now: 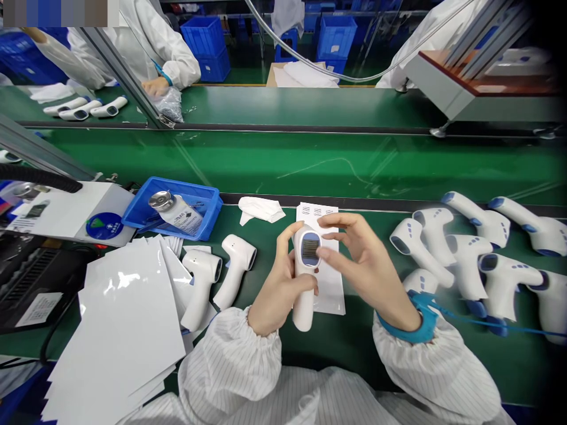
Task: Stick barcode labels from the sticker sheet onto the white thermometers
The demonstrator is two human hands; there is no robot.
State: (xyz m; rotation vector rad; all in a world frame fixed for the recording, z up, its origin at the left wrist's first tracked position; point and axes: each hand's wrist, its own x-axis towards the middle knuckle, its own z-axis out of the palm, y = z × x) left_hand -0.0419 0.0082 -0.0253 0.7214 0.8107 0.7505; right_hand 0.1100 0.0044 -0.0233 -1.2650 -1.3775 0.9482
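Upright in my left hand point(283, 289) is a white infrared thermometer point(303, 316), its handle wrapped by my fingers and its dark display facing me. My right hand point(358, 260) is spread beside the thermometer's head, thumb at the right edge of the display and fingers apart near the top. Whether the thumb touches a film there is too small to tell. Under the hands lies a white sheet point(330, 298) with small print along its top. Two more white thermometers point(237, 265) lie left of my left hand. A blue wrist strap point(414, 327) circles my right wrist.
Several thermometers point(469, 260) lie at the right. A stack of glossy white sheets point(128, 319) covers the left front. Behind it, a blue tray point(208, 230) holds a metal-topped bottle point(181, 215). A crumpled white cloth point(261, 208) lies ahead. Across the green line, a co-worker's hand point(157, 87) rests by a bag.
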